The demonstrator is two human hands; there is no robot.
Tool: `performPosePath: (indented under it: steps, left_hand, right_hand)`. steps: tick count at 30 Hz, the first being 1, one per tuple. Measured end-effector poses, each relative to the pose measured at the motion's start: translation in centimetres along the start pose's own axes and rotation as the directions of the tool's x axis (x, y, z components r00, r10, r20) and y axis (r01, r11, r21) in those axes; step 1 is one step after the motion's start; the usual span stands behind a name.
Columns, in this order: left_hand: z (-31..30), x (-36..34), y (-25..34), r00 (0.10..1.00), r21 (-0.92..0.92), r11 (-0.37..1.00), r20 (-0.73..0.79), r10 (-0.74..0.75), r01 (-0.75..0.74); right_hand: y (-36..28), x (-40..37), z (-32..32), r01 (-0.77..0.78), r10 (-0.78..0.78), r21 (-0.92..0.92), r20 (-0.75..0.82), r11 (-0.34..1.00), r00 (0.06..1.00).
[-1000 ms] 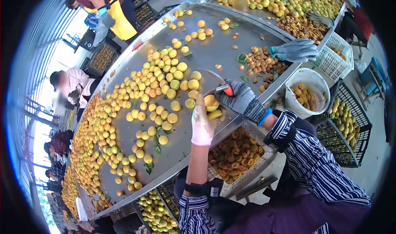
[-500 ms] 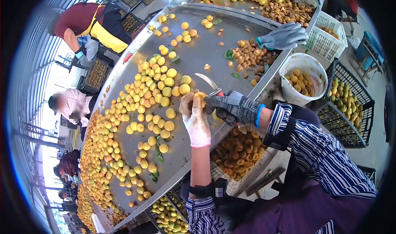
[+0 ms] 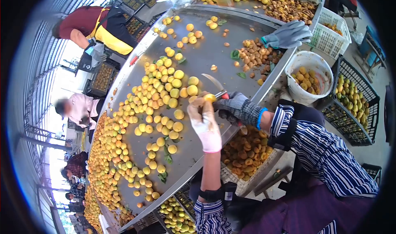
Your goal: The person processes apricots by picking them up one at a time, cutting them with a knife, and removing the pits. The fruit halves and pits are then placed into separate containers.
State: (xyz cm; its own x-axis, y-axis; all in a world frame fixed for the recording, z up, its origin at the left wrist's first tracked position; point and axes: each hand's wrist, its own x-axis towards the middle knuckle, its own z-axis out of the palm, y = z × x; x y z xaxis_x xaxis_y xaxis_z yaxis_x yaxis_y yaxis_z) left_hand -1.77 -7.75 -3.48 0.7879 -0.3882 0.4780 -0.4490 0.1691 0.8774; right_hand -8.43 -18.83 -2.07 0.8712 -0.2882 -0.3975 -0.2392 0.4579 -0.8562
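My left hand [image 3: 206,124], in a stained white glove with a pink cuff, is closed on an apricot [image 3: 210,98] between thumb and fingers. In my grey knit glove, my right hand [image 3: 241,109] grips a curved knife [image 3: 213,83] with red on its handle. The blade points up and to the left, past the fruit, and the handle's metal end pokes out below the fist. Both hands meet over the near edge of the metal table [image 3: 198,62]. Loose whole apricots [image 3: 159,83] spread over the table left of my hands.
Pits [image 3: 252,54] and a spare grey glove [image 3: 287,34] lie at the table's right. Beneath my hands stands a crate of halved apricots [image 3: 246,153]. A white bucket [image 3: 309,75] and a black crate [image 3: 350,104] hold fruit at right. Co-workers [image 3: 88,29] stand along the far side.
The whole scene has shifted slightly right in view. My hands stay together at the apricot, with the knife still in my right hand. The far co-worker's gloved hands have moved.
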Motion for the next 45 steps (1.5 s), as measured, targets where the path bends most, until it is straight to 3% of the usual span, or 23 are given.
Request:
performPosePath:
  steps: [2,4,10,12,14,17,20,21,22,24,26,28,29,30,31,32,33,34,36,37,40,42,45]
  left_hand:
    - [0.4,-0.2,1.8,0.999,-0.043,0.998,0.031,-0.037,0.039]
    - [0.0,0.1,2.8,0.993,0.088,0.993,0.099,0.069,-0.078]
    - [-0.5,0.1,2.9,0.982,0.235,0.972,0.188,-0.027,-0.018]
    - [-0.7,-0.2,2.1,0.966,0.422,0.896,0.255,0.031,-0.141]
    - [-0.2,-0.5,2.3,0.962,0.413,0.893,0.265,0.067,-0.176]
    - [0.0,-0.5,1.8,0.924,0.505,0.786,0.313,0.218,-0.356]
    - [-1.1,-0.2,0.3,0.991,0.182,0.983,0.130,-0.042,0.018]
    - [-1.1,0.0,0.2,0.959,-0.281,0.917,0.083,-0.272,0.284]
    - [-1.8,0.6,-0.4,0.896,-0.490,0.768,0.068,-0.438,0.413]
    - [-4.2,1.6,-1.1,0.769,-0.607,0.572,0.104,-0.631,0.552]
    - [-5.6,1.6,-2.2,0.775,-0.587,0.577,0.145,-0.615,0.567]
    - [-5.5,1.7,-2.1,0.832,-0.041,0.832,-0.024,-0.555,0.554]
    - [-6.0,1.6,-3.1,0.906,0.252,0.881,0.036,-0.422,0.400]
    - [-6.3,1.2,-4.2,0.905,0.265,0.878,0.041,-0.423,0.398]
    - [-6.0,1.0,-5.0,0.929,0.442,0.839,0.028,-0.368,0.319]
    - [-5.7,1.0,-5.9,0.951,0.598,0.768,0.030,-0.307,0.229]
    - [-5.6,1.2,-6.8,0.944,0.780,0.610,0.081,-0.319,0.139]
    - [-5.0,1.3,-6.8,0.946,0.777,0.617,0.093,-0.310,0.126]
    - [-3.9,1.6,-6.7,0.945,0.912,0.387,0.239,-0.224,-0.139]
    - [-3.3,2.1,-6.1,0.902,0.934,0.347,0.219,-0.372,-0.084]
    - [-2.9,3.0,-6.2,0.882,0.944,0.314,0.233,-0.410,-0.104]
    - [-3.3,2.8,-5.6,0.893,0.943,0.311,0.236,-0.384,-0.115]
    - [-2.6,1.5,0.7,0.883,0.825,0.565,0.252,-0.397,0.018]
  right_hand:
    - [-0.4,-0.4,0.1,0.008,-0.007,-0.009,0.022,1.000,1.000]
    - [-0.6,-0.3,0.4,0.049,-0.049,-0.023,-0.024,0.999,0.999]
    - [-1.7,-0.8,0.1,0.086,-0.095,-0.218,-0.031,0.972,0.995]
    - [-1.3,-0.7,0.0,0.163,-0.175,-0.205,-0.040,0.965,0.984]
    - [-1.3,-0.9,-0.3,0.144,-0.159,-0.227,-0.049,0.963,0.986]
    - [0.0,0.0,-0.8,0.090,-0.090,0.053,0.016,0.995,0.996]
    - [-0.7,0.3,-1.2,0.068,-0.062,0.157,-0.041,0.985,0.997]
    - [-1.7,0.0,-2.1,0.119,-0.111,0.227,-0.048,0.967,0.993]
    - [-3.3,-0.1,-3.0,0.175,-0.166,0.290,-0.057,0.941,0.985]
    - [-4.6,1.2,-6.0,0.206,-0.239,0.525,-0.005,0.826,0.971]
    - [-6.3,0.0,-7.1,0.264,-0.296,0.648,-0.063,0.715,0.953]
    - [-7.2,-0.7,-8.2,0.260,-0.285,0.654,-0.071,0.711,0.956]
    - [-7.3,-1.0,-8.7,0.256,-0.288,0.590,-0.041,0.766,0.957]
    - [-7.3,-1.4,-9.3,0.257,-0.292,0.523,-0.016,0.813,0.956]
    - [-7.2,-2.1,-9.8,0.332,-0.346,0.398,-0.040,0.855,0.937]
    - [-7.5,-2.8,-10.2,0.342,-0.352,0.403,-0.050,0.849,0.935]
    - [-8.0,-3.5,-10.6,0.384,-0.374,0.183,-0.089,0.905,0.923]
    - [-8.4,-4.0,-11.0,0.398,-0.401,-0.049,-0.121,0.916,0.908]
    - [-8.5,-4.0,-12.3,0.486,-0.492,-0.076,-0.151,0.871,0.858]
    - [-8.8,-4.4,-13.0,0.434,-0.437,-0.067,-0.222,0.899,0.871]
    - [-8.6,-4.8,-15.2,0.443,-0.416,0.041,-0.277,0.896,0.866]
    - [-8.3,-3.9,-16.7,0.447,-0.368,0.134,-0.391,0.884,0.844]
    - [-9.0,-3.6,-17.1,0.480,-0.396,0.160,-0.379,0.862,0.836]
